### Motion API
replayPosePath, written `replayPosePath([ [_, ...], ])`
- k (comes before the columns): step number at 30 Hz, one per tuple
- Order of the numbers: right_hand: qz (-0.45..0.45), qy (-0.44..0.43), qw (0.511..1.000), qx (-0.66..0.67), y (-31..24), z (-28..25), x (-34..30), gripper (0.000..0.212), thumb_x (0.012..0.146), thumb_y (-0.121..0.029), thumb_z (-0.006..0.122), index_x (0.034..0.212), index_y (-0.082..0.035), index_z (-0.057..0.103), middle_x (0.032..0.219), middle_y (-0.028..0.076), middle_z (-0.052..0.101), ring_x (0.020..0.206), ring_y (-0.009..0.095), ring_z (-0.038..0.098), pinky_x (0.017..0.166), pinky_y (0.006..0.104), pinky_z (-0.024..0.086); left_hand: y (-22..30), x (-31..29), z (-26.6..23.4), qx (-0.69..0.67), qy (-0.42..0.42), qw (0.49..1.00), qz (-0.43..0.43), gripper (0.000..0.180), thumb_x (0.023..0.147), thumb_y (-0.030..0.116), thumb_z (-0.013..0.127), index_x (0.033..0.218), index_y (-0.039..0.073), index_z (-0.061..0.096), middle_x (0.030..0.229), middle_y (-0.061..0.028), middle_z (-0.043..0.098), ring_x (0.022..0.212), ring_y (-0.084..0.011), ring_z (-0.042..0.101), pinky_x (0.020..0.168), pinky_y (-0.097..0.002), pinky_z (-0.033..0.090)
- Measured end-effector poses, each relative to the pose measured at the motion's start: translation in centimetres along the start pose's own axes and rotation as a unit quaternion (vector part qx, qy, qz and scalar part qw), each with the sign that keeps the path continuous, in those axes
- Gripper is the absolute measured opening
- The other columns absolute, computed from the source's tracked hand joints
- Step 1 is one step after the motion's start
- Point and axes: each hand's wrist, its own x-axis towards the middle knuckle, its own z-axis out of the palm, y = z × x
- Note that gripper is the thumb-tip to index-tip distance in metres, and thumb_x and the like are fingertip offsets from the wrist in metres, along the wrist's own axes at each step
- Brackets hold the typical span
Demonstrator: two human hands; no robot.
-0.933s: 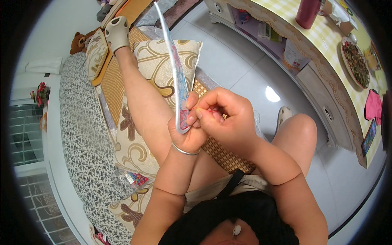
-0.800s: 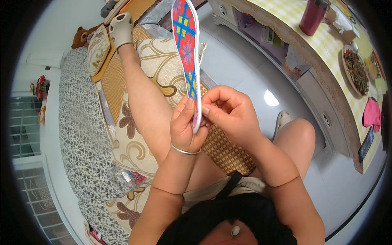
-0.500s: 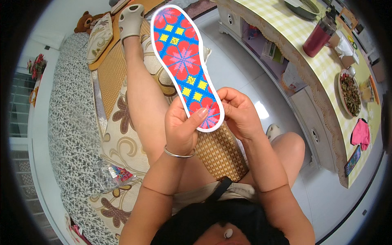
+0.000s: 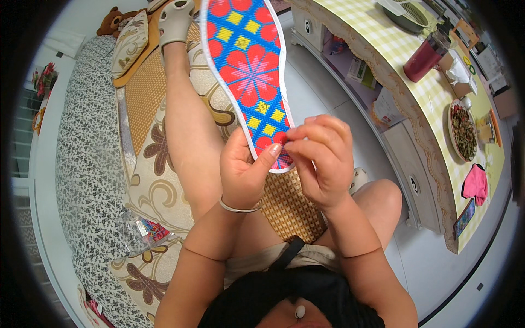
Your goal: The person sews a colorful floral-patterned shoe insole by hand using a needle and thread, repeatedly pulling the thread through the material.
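Observation:
A cross-stitched insole (image 4: 254, 76), with red and pink flowers and yellow squares on blue and a white border, is held up in front of me. Its far end runs out past the top of the picture. My left hand (image 4: 240, 172) grips the narrower near end, thumb on the stitched face and fingers behind it. At that end's right edge, my right hand (image 4: 325, 164) has thumb and fingertips pinched together, close against the stitching. Whatever lies between those fingertips is too small or hidden to make out; no needle shows clearly.
On the left, a plastic bag of colourful thread (image 4: 153, 229) lies on the patterned sofa cover. A checked-cloth table (image 4: 377, 16) at right holds a dark red bottle (image 4: 424, 57), a plate of food (image 4: 464, 131), a pink cloth (image 4: 474, 183) and a phone (image 4: 464, 218).
The insole has come closer and tilted, so its far end now leaves the picture. My right hand has moved from the border onto the front face, fingers pinched. The left hand keeps its grip.

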Motion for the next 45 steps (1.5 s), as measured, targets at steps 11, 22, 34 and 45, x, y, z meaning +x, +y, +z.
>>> replayPosePath([
  [11, 0.119, 0.272, 0.915, 0.272, 0.5, -4.7, 1.1, 0.011, 0.091, 0.003, 0.054, 0.099, -0.003, 0.060, 0.083, 0.008, 0.061, 0.072, 0.015, 0.055, 0.062, 0.0271, 0.048, 0.1, 0.4, -0.1, 0.127, 0.039, 0.987, 0.086, 0.025, 0.089, -0.005, 0.056, 0.114, -0.005, 0.051, 0.107, -0.0094, 0.062, 0.095, -0.0108, 0.059, 0.084, -0.0266, 0.049],
  [22, 0.051, 0.002, 0.995, -0.085, 0.3, -0.2, 0.0, 0.016, 0.068, -0.001, 0.071, 0.083, -0.006, 0.065, 0.069, 0.006, 0.056, 0.061, 0.024, 0.055, 0.052, 0.0339, 0.044, 0.4, 0.1, 0.0, 0.051, 0.058, 0.997, 0.025, 0.032, 0.087, -0.005, 0.059, 0.118, -0.005, 0.049, 0.110, -0.0108, 0.061, 0.098, -0.0130, 0.060, 0.086, -0.0273, 0.050],
  [34, 0.038, 0.003, 0.995, -0.097, 0.2, -0.1, -0.3, 0.017, 0.067, -0.001, 0.071, 0.083, -0.005, 0.066, 0.066, 0.005, 0.053, 0.058, 0.023, 0.052, 0.050, 0.0333, 0.042, 0.6, -0.2, 0.1, 0.089, 0.053, 0.994, 0.045, 0.032, 0.087, -0.005, 0.058, 0.118, -0.005, 0.049, 0.108, -0.0105, 0.061, 0.096, -0.0130, 0.060, 0.085, -0.0269, 0.049],
  [45, 0.034, -0.043, 0.991, -0.120, -0.4, -0.2, -0.3, 0.023, 0.064, 0.001, 0.069, 0.085, -0.004, 0.063, 0.069, 0.007, 0.056, 0.060, 0.024, 0.054, 0.051, 0.0337, 0.044, 0.0, -0.5, 0.3, 0.205, 0.057, 0.971, 0.112, 0.023, 0.087, -0.003, 0.060, 0.109, -0.006, 0.054, 0.100, -0.0103, 0.063, 0.089, -0.0131, 0.061, 0.079, -0.0255, 0.049],
])
